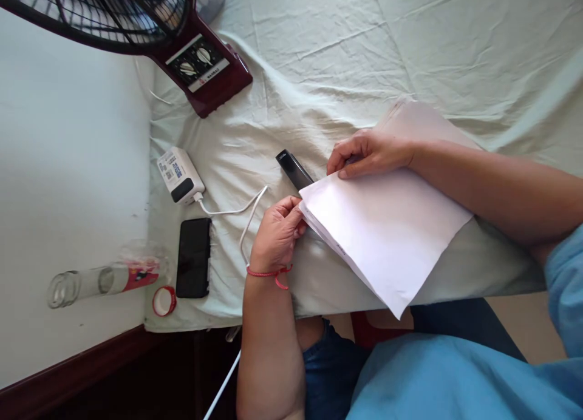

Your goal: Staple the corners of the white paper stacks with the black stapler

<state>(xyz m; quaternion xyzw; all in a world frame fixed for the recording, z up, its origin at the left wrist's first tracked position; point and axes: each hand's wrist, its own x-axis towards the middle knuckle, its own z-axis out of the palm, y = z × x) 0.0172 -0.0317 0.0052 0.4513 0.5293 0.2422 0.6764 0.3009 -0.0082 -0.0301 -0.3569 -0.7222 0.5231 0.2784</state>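
Note:
Several white paper sheets (pixel 387 226) are held together above the table's front edge. At their left corner, my left hand (pixel 279 229) is closed, pinching the sheets between thumb and fingers. My right hand (pixel 371 153) is closed on their upper edge, thumb on top and fingers curled beneath. Behind my right forearm lies another stack of paper (pixel 423 119), partly covered by the arm. A long, glossy black object that looks like a stapler (pixel 294 169) rests on the cloth between my hands, its near end hidden by the sheets.
A dark red fan (pixel 214 74) stands at the back left. A white boxy device (pixel 180 172) with a white cable (pixel 232 212), a black phone (pixel 194 258), a glass bottle (pixel 109 278) and a red-rimmed cap (pixel 164 301) are on the left. A wrinkled pale green cloth (pixel 319 62) covers the table.

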